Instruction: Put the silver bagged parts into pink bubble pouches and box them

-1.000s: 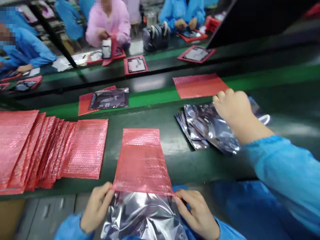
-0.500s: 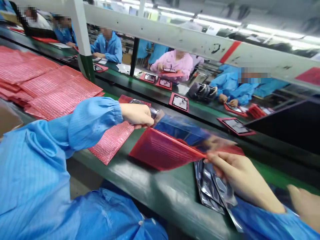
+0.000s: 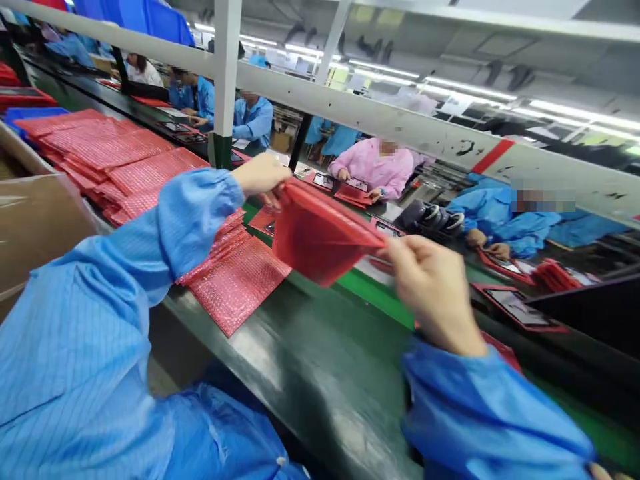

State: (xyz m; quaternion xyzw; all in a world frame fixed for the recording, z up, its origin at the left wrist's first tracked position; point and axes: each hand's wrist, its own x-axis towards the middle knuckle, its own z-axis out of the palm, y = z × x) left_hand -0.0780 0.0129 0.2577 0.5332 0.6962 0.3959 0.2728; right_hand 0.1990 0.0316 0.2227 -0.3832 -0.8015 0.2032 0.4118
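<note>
A red bubble bag (image 3: 325,233) hangs stretched between my two hands above the green work surface. My left hand (image 3: 264,177) is closed on its upper left corner. My right hand (image 3: 435,287), a little blurred, pinches the upper right corner. Below my left forearm, a small pile of red bubble bags (image 3: 240,283) lies near the edge of the surface. Part of another red bag shows just behind the held one, and what lies on it is mostly hidden.
To the left, a big heap of red bubble bags (image 3: 135,163) lies beside a cardboard box (image 3: 45,220). A white post (image 3: 227,73) and a long rail (image 3: 415,117) cross in front. Co-workers sit opposite, including one in a pink jacket (image 3: 373,167). A dark panel (image 3: 600,307) juts in at right.
Both hands have lifted the red bag up from just over the surface. The view has shifted, and the shiny dark pouches near my right hand no longer show.
</note>
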